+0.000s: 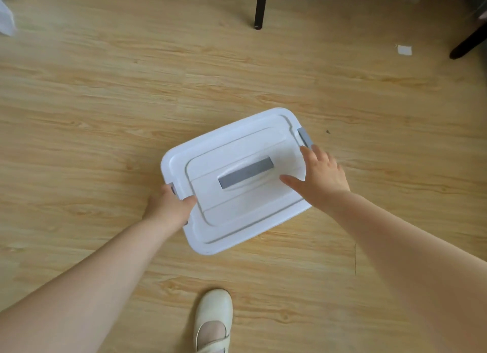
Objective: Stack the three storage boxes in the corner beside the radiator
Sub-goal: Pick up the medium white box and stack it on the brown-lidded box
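One white storage box [237,215] with a grey lid handle and grey side latches lies on the wooden floor, seen from above. My left hand [168,205] grips its left end at the grey latch, thumb over the lid's rim. My right hand [320,174] hovers over the right end with fingers spread, its fingertips near the right grey latch [305,137], holding nothing. No other storage box and no radiator are in view.
A black table leg [260,7] stands at the top centre and another dark leg [467,43] at the top right. A white paper scrap [404,50] lies on the floor. White cloth [6,12] shows at the top left. My cream shoe [213,321] is below the box.
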